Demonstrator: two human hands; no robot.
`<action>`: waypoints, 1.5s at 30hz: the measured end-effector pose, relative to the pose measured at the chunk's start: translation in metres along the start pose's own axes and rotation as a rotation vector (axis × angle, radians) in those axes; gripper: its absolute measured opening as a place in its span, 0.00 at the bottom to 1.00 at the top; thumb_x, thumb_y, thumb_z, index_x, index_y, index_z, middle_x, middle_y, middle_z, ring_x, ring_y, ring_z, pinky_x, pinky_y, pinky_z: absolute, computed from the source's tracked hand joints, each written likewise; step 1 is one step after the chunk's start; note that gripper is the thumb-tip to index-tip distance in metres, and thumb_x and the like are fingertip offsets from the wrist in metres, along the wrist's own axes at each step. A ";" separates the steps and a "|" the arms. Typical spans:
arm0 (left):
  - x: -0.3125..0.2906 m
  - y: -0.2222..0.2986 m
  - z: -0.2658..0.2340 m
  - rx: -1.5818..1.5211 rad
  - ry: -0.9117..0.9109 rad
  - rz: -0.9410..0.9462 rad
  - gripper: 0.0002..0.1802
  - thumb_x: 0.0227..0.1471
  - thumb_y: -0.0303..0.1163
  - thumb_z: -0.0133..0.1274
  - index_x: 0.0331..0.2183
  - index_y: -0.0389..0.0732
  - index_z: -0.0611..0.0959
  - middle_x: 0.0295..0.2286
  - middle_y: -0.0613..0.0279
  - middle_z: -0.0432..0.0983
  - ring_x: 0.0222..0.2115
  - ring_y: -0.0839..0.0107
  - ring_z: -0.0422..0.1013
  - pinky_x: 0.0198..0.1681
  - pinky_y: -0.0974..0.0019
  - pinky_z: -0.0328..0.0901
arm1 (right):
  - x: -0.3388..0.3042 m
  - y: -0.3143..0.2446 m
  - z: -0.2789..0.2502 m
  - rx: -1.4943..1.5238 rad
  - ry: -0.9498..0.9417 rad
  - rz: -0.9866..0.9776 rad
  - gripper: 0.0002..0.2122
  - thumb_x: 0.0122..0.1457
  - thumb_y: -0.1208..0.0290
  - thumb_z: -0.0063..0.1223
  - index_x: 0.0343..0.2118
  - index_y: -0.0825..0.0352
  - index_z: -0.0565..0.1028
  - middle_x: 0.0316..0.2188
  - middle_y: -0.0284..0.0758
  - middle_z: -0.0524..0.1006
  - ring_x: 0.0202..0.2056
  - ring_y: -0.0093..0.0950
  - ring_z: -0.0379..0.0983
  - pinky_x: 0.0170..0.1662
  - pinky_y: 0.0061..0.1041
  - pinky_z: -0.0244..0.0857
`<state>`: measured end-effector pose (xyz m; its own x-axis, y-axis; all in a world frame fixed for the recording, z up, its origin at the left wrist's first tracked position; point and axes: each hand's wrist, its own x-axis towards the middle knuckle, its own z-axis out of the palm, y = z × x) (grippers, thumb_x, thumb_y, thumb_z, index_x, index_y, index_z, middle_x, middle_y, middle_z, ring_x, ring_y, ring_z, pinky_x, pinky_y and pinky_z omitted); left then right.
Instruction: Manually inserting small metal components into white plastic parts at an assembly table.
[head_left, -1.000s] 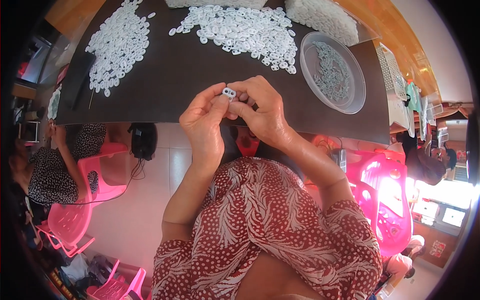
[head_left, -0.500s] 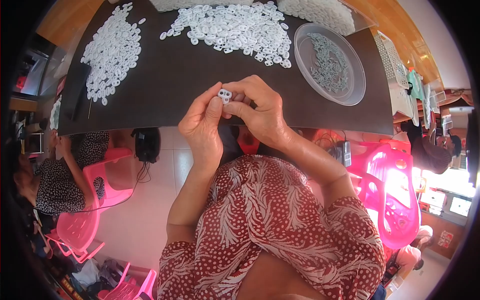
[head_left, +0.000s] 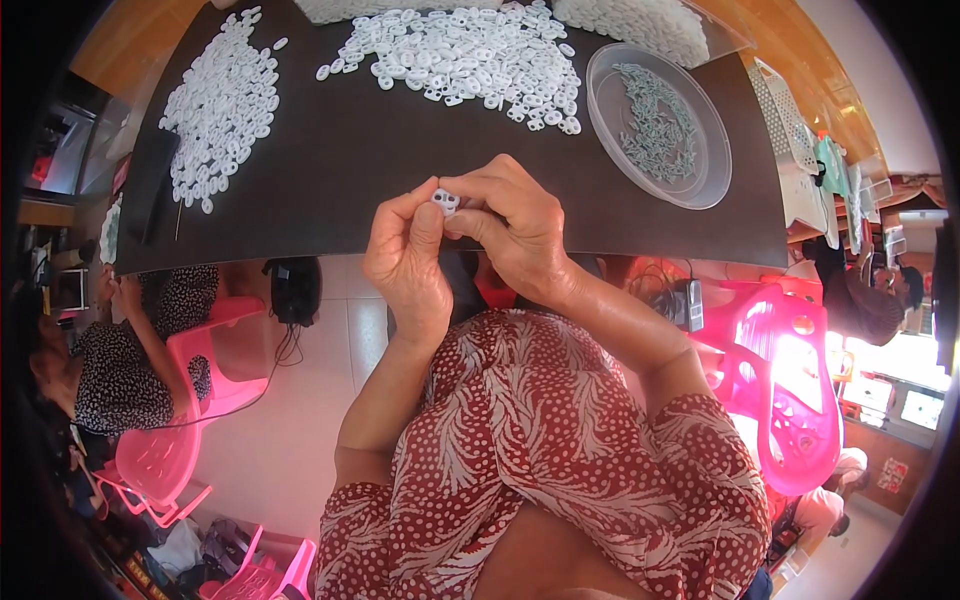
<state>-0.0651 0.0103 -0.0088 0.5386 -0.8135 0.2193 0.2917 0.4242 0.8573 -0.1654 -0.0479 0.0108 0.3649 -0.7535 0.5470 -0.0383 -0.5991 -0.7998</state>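
Note:
Between the fingertips of both hands is a small white plastic piece [head_left: 446, 201] with dark holes, above the near edge of the dark table [head_left: 330, 180]. My left hand [head_left: 411, 255] pinches it from the left, with thumb and forefinger closed. From the right, my right hand [head_left: 513, 225] is closed on it too, thumb and forefinger together at its side. Its lower part is hidden behind the fingers. Beyond the hands lies a wide heap of similar white oval pieces [head_left: 470, 55].
A second heap of white pieces [head_left: 222, 110] lies left, beside a black tool [head_left: 154, 185] with a thin metal shaft. A clear round tub [head_left: 712, 150] holds small grey-green screws [head_left: 655, 125]. Pink chairs [head_left: 790, 390] stand either side; another person [head_left: 130, 370] sits at left.
Both hands have turned the white piece slightly and shifted it a little left and down. Their pinching grip on it stays the same.

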 end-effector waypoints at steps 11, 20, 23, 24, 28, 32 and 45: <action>-0.003 0.012 0.009 -0.013 0.025 0.020 0.12 0.56 0.28 0.49 0.40 0.30 0.76 0.34 0.60 0.74 0.34 0.77 0.69 0.41 0.73 0.65 | 0.003 -0.016 -0.003 0.019 -0.017 0.057 0.14 0.42 0.80 0.61 0.35 0.69 0.75 0.26 0.33 0.73 0.26 0.27 0.66 0.29 0.23 0.63; -0.005 0.015 0.011 -0.036 0.016 0.008 0.13 0.56 0.29 0.48 0.40 0.30 0.75 0.35 0.61 0.73 0.34 0.78 0.68 0.40 0.75 0.64 | 0.004 -0.010 -0.001 -0.100 0.029 -0.184 0.13 0.41 0.78 0.61 0.32 0.68 0.74 0.26 0.34 0.74 0.26 0.29 0.67 0.29 0.25 0.63; -0.008 0.012 0.009 -0.021 -0.007 0.065 0.13 0.56 0.30 0.48 0.40 0.30 0.75 0.35 0.61 0.73 0.34 0.78 0.68 0.40 0.75 0.63 | 0.003 -0.012 0.001 -0.115 0.060 -0.225 0.13 0.41 0.77 0.62 0.32 0.68 0.74 0.26 0.34 0.74 0.26 0.30 0.67 0.29 0.25 0.63; -0.009 0.012 0.009 -0.012 -0.001 0.084 0.13 0.56 0.30 0.48 0.40 0.30 0.75 0.34 0.61 0.72 0.34 0.79 0.67 0.40 0.75 0.63 | 0.002 -0.011 0.001 -0.115 0.060 -0.224 0.13 0.41 0.77 0.62 0.32 0.68 0.74 0.26 0.34 0.74 0.26 0.30 0.67 0.29 0.25 0.63; -0.011 0.008 0.009 0.008 -0.006 0.145 0.13 0.56 0.31 0.48 0.39 0.31 0.75 0.33 0.62 0.72 0.33 0.79 0.67 0.41 0.74 0.63 | 0.002 -0.010 0.003 -0.128 0.100 -0.321 0.14 0.40 0.77 0.62 0.32 0.70 0.74 0.26 0.34 0.74 0.26 0.30 0.67 0.29 0.25 0.63; -0.011 0.007 0.011 -0.012 0.016 0.153 0.11 0.56 0.31 0.50 0.37 0.32 0.76 0.29 0.68 0.67 0.29 0.82 0.61 0.34 0.78 0.59 | 0.002 -0.009 0.002 -0.152 0.097 -0.408 0.13 0.41 0.78 0.62 0.32 0.70 0.73 0.26 0.35 0.73 0.26 0.30 0.66 0.27 0.25 0.63; -0.014 0.005 0.011 0.068 0.036 0.192 0.09 0.58 0.31 0.47 0.36 0.36 0.74 0.30 0.69 0.68 0.32 0.82 0.62 0.39 0.74 0.59 | 0.001 -0.003 0.008 -0.172 0.124 -0.448 0.14 0.39 0.80 0.61 0.32 0.71 0.73 0.25 0.35 0.72 0.24 0.31 0.66 0.25 0.25 0.62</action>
<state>-0.0798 0.0196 -0.0022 0.6077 -0.7050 0.3656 0.1273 0.5410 0.8313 -0.1572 -0.0441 0.0117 0.2677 -0.4321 0.8612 -0.0593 -0.8995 -0.4329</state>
